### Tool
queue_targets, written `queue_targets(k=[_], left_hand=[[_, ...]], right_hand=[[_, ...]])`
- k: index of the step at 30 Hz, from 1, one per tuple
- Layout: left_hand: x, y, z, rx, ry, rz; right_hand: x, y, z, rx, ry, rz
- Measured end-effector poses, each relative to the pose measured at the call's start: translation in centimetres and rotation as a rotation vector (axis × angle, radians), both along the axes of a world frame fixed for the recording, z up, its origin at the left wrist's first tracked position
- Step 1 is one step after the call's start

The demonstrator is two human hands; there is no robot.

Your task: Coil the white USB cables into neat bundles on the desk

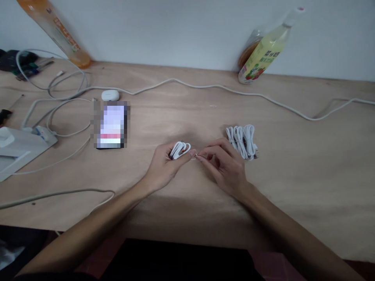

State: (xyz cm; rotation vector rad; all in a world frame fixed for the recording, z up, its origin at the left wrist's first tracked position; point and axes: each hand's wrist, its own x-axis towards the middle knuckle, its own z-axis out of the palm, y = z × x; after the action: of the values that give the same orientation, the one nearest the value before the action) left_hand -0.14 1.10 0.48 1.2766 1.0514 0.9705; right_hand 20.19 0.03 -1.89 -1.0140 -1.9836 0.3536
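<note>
My left hand [165, 164] is closed around a coiled white cable [179, 150], whose loops stick up between thumb and fingers. Close to its thumb tip, my right hand [224, 164] pinches a thin small piece at the fingertips, too fine to name. The two hands almost meet over the wooden table [175, 210]. Just beyond my right hand lie several bundled white cables [241, 140], side by side, each folded into loops. A tiny pale loop [213, 106] rests on the tabletop farther back.
A blurred-out phone [111, 127] and a white earbud case [110, 95] lie to the left. A white power strip [26, 146] with cords is at the far left. A long white cord [216, 86] crosses the table. An orange bottle [64, 39] and a yellow bottle [263, 54] stand by the wall.
</note>
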Motion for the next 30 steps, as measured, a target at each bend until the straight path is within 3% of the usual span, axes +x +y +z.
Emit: queue_targets(k=[10, 21, 30], left_hand=[[0.24, -0.50, 0.29, -0.006, -0.023, 0.008], [0.05, -0.35, -0.14, -0.032, -0.020, -0.022], [-0.12, -0.26, 0.21, 0.006, 0.060, -0.017]], right_hand=[[-0.99, -0.58, 0.21, 0.173, -0.001, -0.106], [-0.59, -0.37, 0.07, -0.006, 0.054, -0.035], [-0.13, -0.04, 0.07, 0.024, 0.024, -0.009]])
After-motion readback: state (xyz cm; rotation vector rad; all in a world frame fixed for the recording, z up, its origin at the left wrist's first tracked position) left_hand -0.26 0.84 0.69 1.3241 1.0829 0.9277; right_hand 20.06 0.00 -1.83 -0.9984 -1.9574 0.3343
